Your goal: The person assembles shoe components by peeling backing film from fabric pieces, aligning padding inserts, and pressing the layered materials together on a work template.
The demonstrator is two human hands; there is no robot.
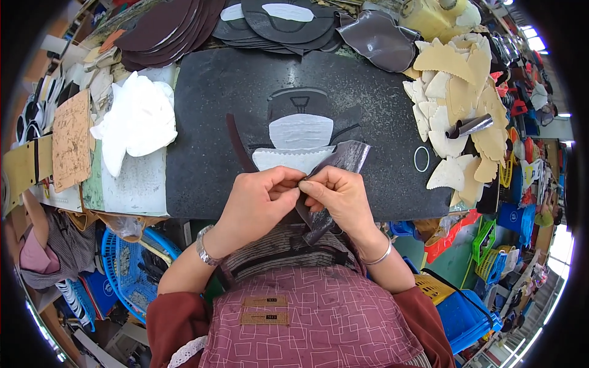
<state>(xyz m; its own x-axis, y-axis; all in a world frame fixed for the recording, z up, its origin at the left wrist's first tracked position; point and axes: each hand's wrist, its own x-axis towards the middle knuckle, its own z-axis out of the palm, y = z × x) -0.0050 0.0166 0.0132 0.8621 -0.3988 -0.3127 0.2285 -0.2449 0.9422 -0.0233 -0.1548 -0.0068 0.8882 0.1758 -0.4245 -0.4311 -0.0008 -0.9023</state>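
Close together at the front edge of the black work mat (pixel 215 92), my left hand (pixel 261 199) and my right hand (pixel 340 199) pinch a shiny dark brown leather piece (pixel 348 156). Its upper end flares out beyond my right hand, and a lower end hangs below the mat's edge. My fingertips hide the spot they pinch. Just beyond them lies a white piece with a zigzag edge (pixel 291 161). Past that is a black shaped piece (pixel 299 101) with a white panel (pixel 300 132). A narrow dark red strip (pixel 239 141) lies to the left.
White cut pieces (pixel 138 116) are heaped left, near a brown board (pixel 72 140). Stacks of dark pieces (pixel 169 34) line the back. Beige and white toothed pieces (pixel 454 92) pile up right, near a white ring (pixel 421 159). Below left stands a blue basket (pixel 126 270). Another person's arm (pixel 35 218) shows far left.
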